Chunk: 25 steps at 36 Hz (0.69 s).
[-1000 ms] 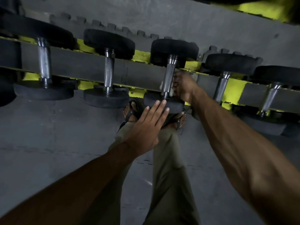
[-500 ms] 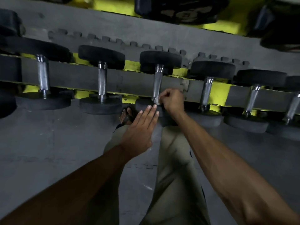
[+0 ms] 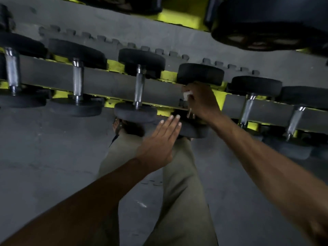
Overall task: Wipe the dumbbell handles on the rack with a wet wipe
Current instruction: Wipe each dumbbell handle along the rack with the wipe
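Note:
A row of black dumbbells with chrome handles lies across the yellow and grey rack (image 3: 110,87). My right hand (image 3: 202,102) is curled round the handle of the fourth dumbbell (image 3: 200,73), with a white wet wipe (image 3: 187,95) bunched between fingers and handle. Only the handle's lower tip shows below the hand. My left hand (image 3: 158,141) hovers flat with straight fingers just below the rack, near that dumbbell's near end, and holds nothing. The dumbbell handle (image 3: 139,87) to the left is bare.
More dumbbells sit left (image 3: 78,79) and right (image 3: 248,107) on the same rail. A large black weight (image 3: 269,23) hangs on the upper tier at top right. My legs in khaki trousers (image 3: 177,183) and sandalled feet stand on the grey floor under the rack.
My right hand left the third dumbbell's handle and moved right onto the fourth, carrying the wipe. My left hand followed slightly to the right. The view shifted right and closer.

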Tool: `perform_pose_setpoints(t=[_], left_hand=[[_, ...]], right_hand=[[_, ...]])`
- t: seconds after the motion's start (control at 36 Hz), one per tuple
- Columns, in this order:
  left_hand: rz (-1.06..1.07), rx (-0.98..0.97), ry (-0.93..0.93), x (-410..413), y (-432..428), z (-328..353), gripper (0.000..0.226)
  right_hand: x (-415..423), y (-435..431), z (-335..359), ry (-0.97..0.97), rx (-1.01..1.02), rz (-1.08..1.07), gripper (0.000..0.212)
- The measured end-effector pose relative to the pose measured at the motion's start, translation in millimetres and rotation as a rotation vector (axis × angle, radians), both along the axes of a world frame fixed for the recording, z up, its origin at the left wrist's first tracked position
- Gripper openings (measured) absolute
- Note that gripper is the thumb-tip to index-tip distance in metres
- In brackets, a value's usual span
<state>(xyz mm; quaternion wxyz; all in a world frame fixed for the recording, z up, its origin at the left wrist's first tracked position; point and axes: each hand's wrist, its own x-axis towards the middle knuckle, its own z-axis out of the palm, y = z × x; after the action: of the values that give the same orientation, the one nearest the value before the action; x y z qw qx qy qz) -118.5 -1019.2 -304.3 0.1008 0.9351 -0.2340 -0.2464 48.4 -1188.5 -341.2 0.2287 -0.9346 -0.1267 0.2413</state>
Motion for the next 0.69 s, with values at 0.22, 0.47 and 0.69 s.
perform_pose_setpoints(t=[0.22,0.47,0.69], left_hand=[[0.083,0.027,0.051,-4,-74,-7,0.088],[0.207,0.026,0.027,-16,-97,-10,0.094],[0.131,0.080,0.046,-19,-89,-12,0.094]], right_hand=[[-5,-65,-39,-0.295,-0.013,1.041,0.034],[31,-61,-45,-0.315,-0.202,1.084,0.044],[24,-48,-54,-0.361,-0.140,1.338,0.018]])
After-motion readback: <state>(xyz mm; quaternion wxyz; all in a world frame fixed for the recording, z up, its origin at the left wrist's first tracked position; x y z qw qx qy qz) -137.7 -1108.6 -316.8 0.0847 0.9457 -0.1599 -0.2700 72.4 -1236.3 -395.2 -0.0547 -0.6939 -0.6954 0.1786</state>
